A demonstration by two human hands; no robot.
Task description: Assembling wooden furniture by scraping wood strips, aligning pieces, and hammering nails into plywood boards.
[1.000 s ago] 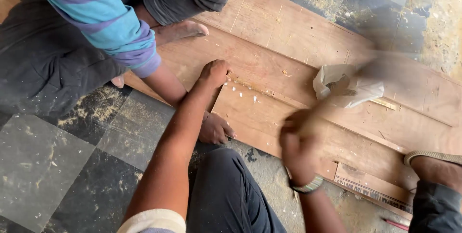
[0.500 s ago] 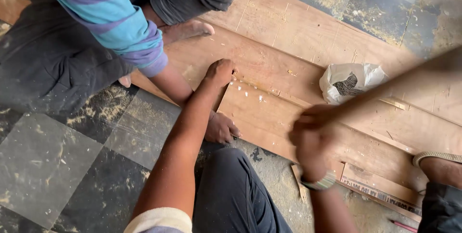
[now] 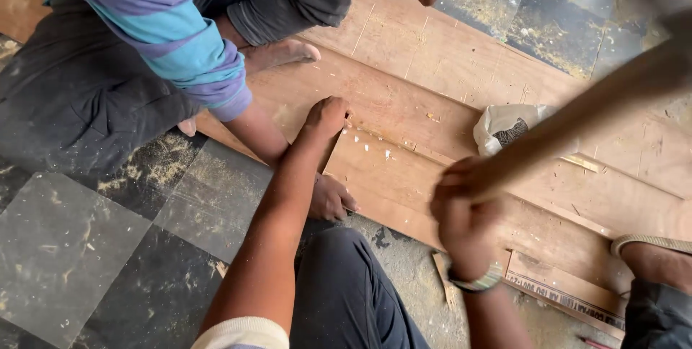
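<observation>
Dusty checkered floor (image 3: 86, 248), rough plywood (image 3: 404, 176)

Single head-worn view, looking steeply down at close range onto long brown plywood boards (image 3: 447, 75) laid across the dark checkered tile floor (image 3: 79, 248).

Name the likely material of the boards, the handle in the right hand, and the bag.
Boards: wood, likely plywood, unfinished; reddish-brown grain, pale chips.
Handle, gripped by the right hand: probably bare wood; plain tan, blurred, so uncertain.
Bag: thin whitish plastic; crinkled and translucent, dark contents showing.
The left hand presses on a board.
</observation>
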